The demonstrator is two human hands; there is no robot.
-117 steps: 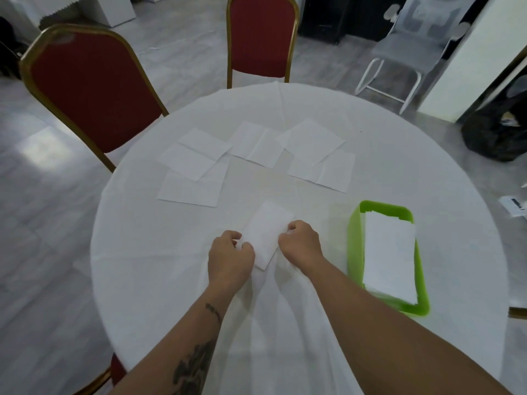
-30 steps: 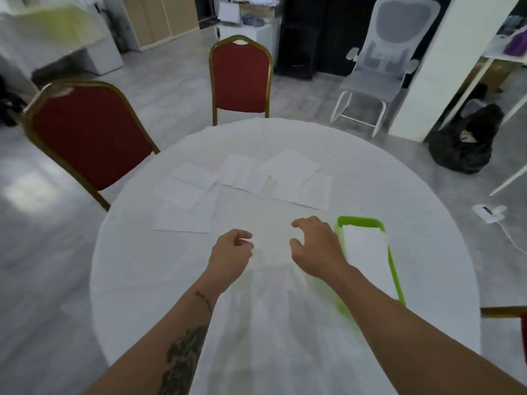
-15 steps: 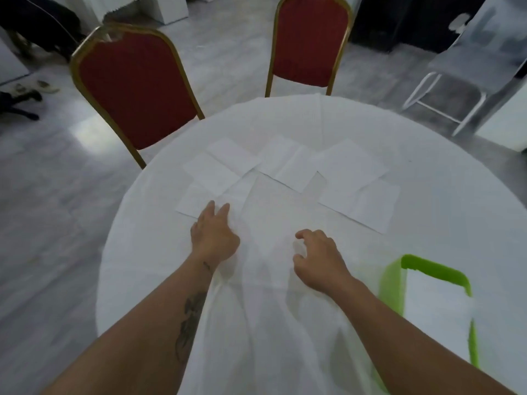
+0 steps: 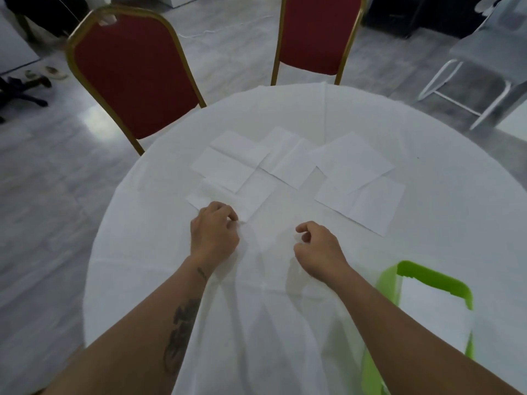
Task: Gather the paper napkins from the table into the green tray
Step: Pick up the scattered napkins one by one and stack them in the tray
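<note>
Head view: we're looking down at both forearms stretched out over the round surface [image 4: 427,223], which is covered in a white tablecloth. Our left hand [image 4: 214,232] sits knuckles-up with the fingers curled under, right on the near corner of the closest napkin [image 4: 228,198]. It looks like the fingertips are pinching that corner, but white on white makes the edge hard to make out. Our right hand [image 4: 319,249] is a bit to the right, apart from the left one, fingers loosely curled and thumb out, holding nothing as far as we can see. It rests on or just over the cloth, can't tell which. The left forearm has a dark tattoo [image 4: 179,334].

The rest of the paper napkins [image 4: 353,166] are spread flat in an overlapping cluster beyond the hands, toward the middle of the surface. The green tray [image 4: 436,277] is at the near right, beside the right forearm, with a stack of white napkins [image 4: 433,312] already lying in it.

Room-wise, two red padded chairs with gold frames stand at the far edge, one [image 4: 131,72] on the left and one [image 4: 316,32] straight ahead. A white-framed chair [image 4: 467,72] sits off to the far right on the grey floor [image 4: 42,181].
</note>
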